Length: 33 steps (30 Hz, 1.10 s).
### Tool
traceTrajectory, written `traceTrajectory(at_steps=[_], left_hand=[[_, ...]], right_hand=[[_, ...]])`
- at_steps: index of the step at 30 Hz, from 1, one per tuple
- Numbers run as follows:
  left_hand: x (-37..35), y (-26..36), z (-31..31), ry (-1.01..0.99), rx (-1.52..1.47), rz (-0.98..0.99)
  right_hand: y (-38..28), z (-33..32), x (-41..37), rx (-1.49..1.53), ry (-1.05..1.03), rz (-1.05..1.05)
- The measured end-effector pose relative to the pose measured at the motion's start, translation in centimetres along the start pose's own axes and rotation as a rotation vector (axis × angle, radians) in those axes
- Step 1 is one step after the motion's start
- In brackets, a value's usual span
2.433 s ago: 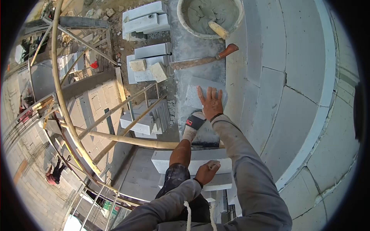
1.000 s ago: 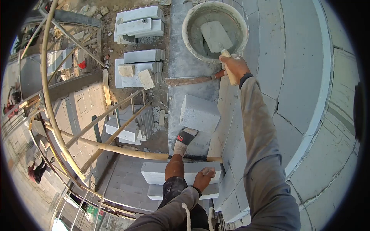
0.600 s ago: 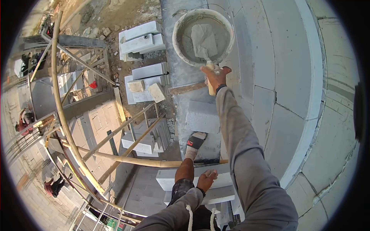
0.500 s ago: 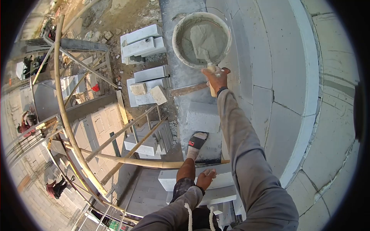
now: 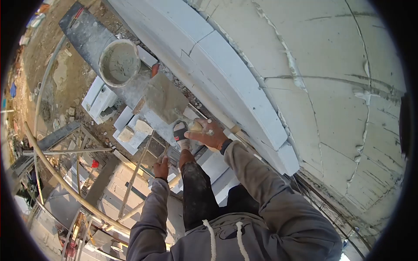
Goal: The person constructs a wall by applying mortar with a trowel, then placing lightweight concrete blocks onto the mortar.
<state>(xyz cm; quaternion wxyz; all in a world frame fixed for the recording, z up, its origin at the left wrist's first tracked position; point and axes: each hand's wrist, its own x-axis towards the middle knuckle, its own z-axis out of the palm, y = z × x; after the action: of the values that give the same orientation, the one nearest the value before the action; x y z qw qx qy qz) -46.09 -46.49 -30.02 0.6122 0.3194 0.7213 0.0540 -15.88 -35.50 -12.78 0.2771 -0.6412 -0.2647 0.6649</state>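
My right hand point(image 5: 211, 134) is closed round the pale handle of a trowel point(image 5: 165, 98). The broad blade, smeared with grey-brown mortar, points up and left over the plank, overlapping the white block on it. Beyond the blade stands a round bucket point(image 5: 119, 63) of wet grey mortar, its rim caked. My left hand point(image 5: 161, 167) hangs lower left with fingers curled in and no tool showing in it, beside bamboo poles. My sandalled foot point(image 5: 180, 130) rests between the two hands.
A pale block wall point(image 5: 235, 82) runs diagonally along my right side. Stacked white blocks point(image 5: 100, 100) stand left of the plank point(image 5: 87, 43). Bamboo scaffold poles point(image 5: 56, 174) and wooden rails cross the lower left, above ground further down.
My right hand has lifted the trowel out of the bucket and drawn it back toward me. The view has turned toward the wall. My left hand has moved left, away from the blocks.
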Motion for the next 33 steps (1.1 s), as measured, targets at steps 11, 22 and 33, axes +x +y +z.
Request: traceTrajectory(at_steps=[11,22,33], left_hand=[[-4.4,5.4,14.0,-0.353,0.115,0.157],[-21.8,7.9,31.8,-0.738,1.012,0.334],[-12.5,2.6,26.6,-0.555,1.589,0.598]], right_hand=[[24.1,-9.5,-40.4,0.335,0.375,0.37],[46.5,-6.9,-50.8,1.124,1.189,0.242],[63.5,-17.2,-38.1,1.486,1.378,0.089]])
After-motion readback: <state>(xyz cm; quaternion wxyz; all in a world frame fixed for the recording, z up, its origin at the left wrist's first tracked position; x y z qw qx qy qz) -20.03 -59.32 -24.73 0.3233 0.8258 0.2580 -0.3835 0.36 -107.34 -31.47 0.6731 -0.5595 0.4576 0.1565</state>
